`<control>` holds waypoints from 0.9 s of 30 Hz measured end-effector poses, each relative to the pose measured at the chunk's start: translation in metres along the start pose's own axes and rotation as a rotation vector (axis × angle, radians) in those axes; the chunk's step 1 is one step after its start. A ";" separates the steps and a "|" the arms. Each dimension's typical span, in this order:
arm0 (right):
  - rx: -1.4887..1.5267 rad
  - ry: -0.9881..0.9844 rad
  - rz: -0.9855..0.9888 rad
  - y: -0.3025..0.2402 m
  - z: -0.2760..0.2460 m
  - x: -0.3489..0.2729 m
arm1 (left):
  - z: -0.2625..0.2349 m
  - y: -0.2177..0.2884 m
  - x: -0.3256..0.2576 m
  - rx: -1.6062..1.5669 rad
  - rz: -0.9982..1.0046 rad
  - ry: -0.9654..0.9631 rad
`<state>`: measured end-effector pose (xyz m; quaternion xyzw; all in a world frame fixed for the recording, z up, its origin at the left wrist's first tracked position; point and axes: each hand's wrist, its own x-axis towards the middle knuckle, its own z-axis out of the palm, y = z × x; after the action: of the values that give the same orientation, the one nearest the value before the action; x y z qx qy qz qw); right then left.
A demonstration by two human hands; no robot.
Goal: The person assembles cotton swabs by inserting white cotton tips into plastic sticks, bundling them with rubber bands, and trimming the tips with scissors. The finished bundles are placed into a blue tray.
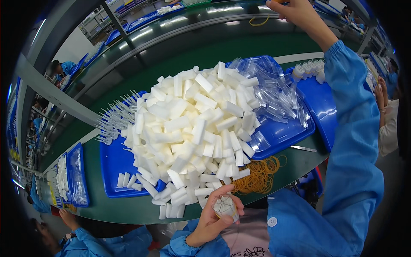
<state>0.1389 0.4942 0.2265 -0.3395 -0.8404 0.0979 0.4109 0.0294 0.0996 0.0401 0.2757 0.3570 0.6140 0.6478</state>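
My left hand is closed round a small bundle of clear, whitish plastic pieces, seen end-on at the table's near edge. A yellowish band shows low on the bundle. Up at the top right, my right arm reaches out over the conveyor, and my right hand is cut by the picture's upper edge. Its fingers are bent round something yellowish that I cannot make out. A yellow rubber band shows just left of it. Between my hands rises a big heap of white foam blocks. Orange-brown rubber bands lie beside the heap.
A blue tray holds clear plastic sleeves; another blue tray at the right carries banded bundles. White-tipped thin pieces stick up left of the heap. Metal tweezers lie at the right. Co-workers sit on both sides.
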 end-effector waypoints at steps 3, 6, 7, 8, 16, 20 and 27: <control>0.267 -0.127 -0.126 -0.010 0.004 -0.041 | -0.006 -0.001 -0.003 -0.016 0.010 -0.015; 0.535 -0.323 -0.111 -0.055 0.005 -0.110 | -0.010 -0.002 -0.006 -0.058 -0.010 0.014; 0.517 -0.393 -0.132 -0.073 -0.001 -0.135 | -0.012 -0.002 -0.008 -0.079 -0.018 0.025; 0.544 -0.402 -0.214 -0.081 -0.003 -0.163 | -0.012 -0.002 -0.007 -0.117 -0.013 0.001; 0.226 -0.485 -0.444 -0.135 0.006 -0.302 | -0.006 -0.011 -0.004 -0.273 -0.273 -0.094; 0.046 -0.433 -0.323 -0.134 0.015 -0.308 | 0.013 0.003 -0.004 -0.264 -0.343 -0.055; 0.317 -0.537 -0.176 -0.114 0.013 -0.306 | 0.004 0.000 -0.002 -0.386 -0.336 -0.153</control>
<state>0.2052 0.2106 0.0773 -0.1595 -0.9193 0.2776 0.2290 0.0328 0.0975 0.0426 0.1293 0.2241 0.5318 0.8063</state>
